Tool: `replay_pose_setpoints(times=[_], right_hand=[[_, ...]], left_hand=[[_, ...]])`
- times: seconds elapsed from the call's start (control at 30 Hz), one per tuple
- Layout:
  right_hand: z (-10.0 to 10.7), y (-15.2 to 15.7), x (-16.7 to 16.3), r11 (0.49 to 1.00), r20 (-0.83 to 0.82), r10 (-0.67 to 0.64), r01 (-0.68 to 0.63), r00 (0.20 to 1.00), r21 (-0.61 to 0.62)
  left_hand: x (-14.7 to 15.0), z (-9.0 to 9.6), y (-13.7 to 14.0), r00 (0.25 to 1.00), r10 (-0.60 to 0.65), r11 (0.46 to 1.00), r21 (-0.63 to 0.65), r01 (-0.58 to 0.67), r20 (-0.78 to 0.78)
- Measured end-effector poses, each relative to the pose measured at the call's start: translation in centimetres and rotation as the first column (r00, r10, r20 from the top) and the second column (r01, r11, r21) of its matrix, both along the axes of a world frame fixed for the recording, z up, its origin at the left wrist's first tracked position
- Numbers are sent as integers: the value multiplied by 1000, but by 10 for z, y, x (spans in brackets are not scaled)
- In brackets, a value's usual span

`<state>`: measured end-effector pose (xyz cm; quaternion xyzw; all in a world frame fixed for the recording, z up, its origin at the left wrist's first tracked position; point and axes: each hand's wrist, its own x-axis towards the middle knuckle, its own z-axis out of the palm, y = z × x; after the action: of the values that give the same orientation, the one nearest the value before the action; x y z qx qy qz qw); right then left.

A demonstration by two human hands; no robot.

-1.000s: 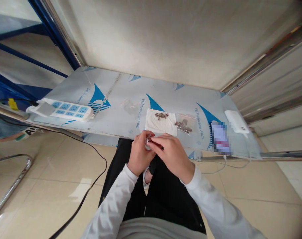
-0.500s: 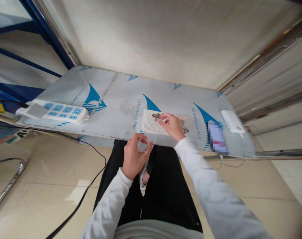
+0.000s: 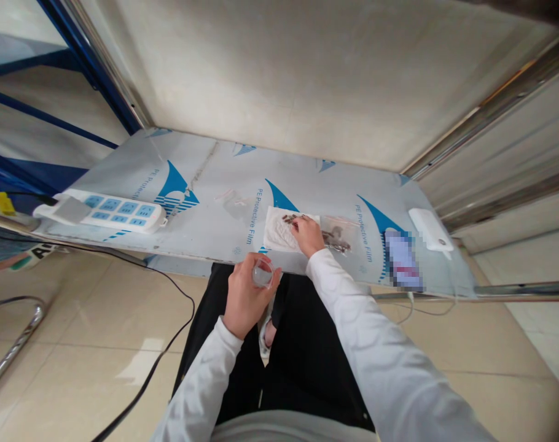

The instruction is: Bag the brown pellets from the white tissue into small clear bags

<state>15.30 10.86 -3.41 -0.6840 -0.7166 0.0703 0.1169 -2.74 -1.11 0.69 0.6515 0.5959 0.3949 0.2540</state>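
Note:
My left hand (image 3: 246,294) is closed around a small clear round cup (image 3: 263,274), held just off the front edge of the table with its mouth facing up. My right hand (image 3: 309,234) reaches over a white paper towel (image 3: 277,236), fingertips pinched together at a small heap of brown pieces (image 3: 287,218). Whatever lies between those fingertips is too small and covered to make out. Beside the right hand, partly under it, rests a clear plastic bag (image 3: 348,231) with more dark brown pieces inside.
The film-covered metal table (image 3: 215,236) carries a white power strip (image 3: 123,212) at left and an empty-looking clear bag (image 3: 236,199) mid-table. To the right lie a blurred-out phone (image 3: 403,261) and a white power bank (image 3: 429,229) with cables. A black cable (image 3: 169,344) hangs at left.
My right hand has shifted slightly left and lower over the brown pieces, uncovering more of the plastic bag. The left hand keeps the cup almost in place.

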Motion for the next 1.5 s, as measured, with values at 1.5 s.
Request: replay_pose_setpoints(times=[1.5], right_hand=[[86, -149, -20, 985, -937, -85, -113, 338, -130]], left_hand=[[13, 20, -24, 648, 34, 997, -75, 36, 760]])
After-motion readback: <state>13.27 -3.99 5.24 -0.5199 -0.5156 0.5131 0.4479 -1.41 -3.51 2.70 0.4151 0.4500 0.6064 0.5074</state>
